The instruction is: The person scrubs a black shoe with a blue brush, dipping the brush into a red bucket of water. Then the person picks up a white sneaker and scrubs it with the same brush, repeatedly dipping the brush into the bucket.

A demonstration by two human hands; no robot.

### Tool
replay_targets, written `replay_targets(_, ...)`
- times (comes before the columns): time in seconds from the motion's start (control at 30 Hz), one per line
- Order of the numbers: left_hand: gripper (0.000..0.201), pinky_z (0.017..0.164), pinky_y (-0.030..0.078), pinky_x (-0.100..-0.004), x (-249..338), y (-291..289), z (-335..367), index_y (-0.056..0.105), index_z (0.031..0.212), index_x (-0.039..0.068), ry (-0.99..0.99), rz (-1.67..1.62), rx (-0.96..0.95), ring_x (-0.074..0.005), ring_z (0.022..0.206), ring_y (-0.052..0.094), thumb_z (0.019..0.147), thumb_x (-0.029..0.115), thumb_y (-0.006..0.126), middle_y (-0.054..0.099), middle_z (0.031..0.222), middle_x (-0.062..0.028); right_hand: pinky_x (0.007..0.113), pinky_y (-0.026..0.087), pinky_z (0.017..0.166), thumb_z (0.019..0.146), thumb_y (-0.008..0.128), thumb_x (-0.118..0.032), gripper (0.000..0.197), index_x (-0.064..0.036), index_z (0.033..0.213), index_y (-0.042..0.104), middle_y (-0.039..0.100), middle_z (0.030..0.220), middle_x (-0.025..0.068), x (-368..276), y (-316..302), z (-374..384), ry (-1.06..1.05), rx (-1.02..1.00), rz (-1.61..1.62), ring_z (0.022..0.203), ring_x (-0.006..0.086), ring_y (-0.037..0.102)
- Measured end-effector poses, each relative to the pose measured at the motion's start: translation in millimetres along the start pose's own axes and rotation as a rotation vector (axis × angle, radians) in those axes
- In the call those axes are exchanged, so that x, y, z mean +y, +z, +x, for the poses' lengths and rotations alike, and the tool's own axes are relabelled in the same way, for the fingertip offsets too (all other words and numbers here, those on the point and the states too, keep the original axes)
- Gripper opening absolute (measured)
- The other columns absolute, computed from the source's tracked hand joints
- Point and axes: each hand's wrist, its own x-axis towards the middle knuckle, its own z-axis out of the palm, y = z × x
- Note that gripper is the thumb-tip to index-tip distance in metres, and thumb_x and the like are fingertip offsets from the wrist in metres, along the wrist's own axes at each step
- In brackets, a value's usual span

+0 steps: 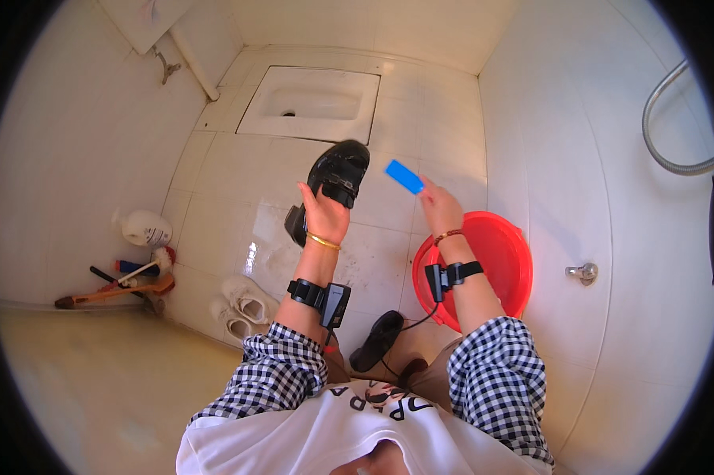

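My left hand (326, 215) is closed around a black strapped shoe (342, 168), lifted above the tiled floor with its chunky heel to the left. In my right hand (441, 212) is a flat blue rectangular block (405, 176), pinched at its near end and held apart from the shoe; its exact kind is not clear. A second black shoe (376, 342) rests on the floor close to my legs. Below my right wrist stands a red basin (514, 265), partly covered by my forearm.
White shoes (247, 307) stand on the floor at left, near several long-handled brushes (123, 289) and a white jug (147, 228). A squat toilet (309, 103) is set into the far floor. On the right wall are a tap (582, 273) and a shower hose (652, 127).
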Motion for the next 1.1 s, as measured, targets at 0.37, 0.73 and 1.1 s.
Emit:
replay_targets(0.37, 0.085, 0.107, 0.027, -0.0429, 4, 13, -3, 0.034, 0.136, 0.002, -0.015, -0.019, -0.069, -0.0306, 0.126, 0.037, 0.086, 0.069, 0.020, 0.040, 0.138, -0.0142, 0.038, 0.047, 0.063, 0.083, 0.059, -0.018, 0.040, -0.0233, 0.123, 0.054, 0.057, 0.078, 0.0059, -18, 34, -32, -0.420, 0.157, 0.344, 0.070, 0.0255, 0.056)
replay_targets(0.73, 0.083, 0.107, 0.027, -0.0451, 6, 23, -1, 0.031, 0.138, 0.004, -0.032, -0.137, -0.013, -0.0302, 0.128, 0.036, 0.087, 0.068, 0.019, 0.038, 0.140, -0.0134, 0.034, 0.047, 0.067, 0.084, 0.058, -0.018, 0.038, -0.0196, 0.122, 0.055, 0.060, 0.082, 0.0114, -36, 16, -24, -0.422, 0.019, 0.354, 0.075, 0.0261, 0.058)
replay_targets(1.1, 0.038, 0.098, 0.042, -0.0381, 11, 18, 7, 0.045, 0.125, 0.002, 0.041, 0.000, 0.065, -0.0244, 0.112, 0.053, 0.090, 0.016, 0.052, 0.055, 0.122, -0.0115, 0.031, 0.049, 0.069, 0.087, 0.054, -0.017, 0.033, -0.0167, 0.121, 0.057, 0.064, 0.088, 0.0099, 0, -44, 9, -0.287, 0.193, 0.489, 0.076, 0.0237, 0.062)
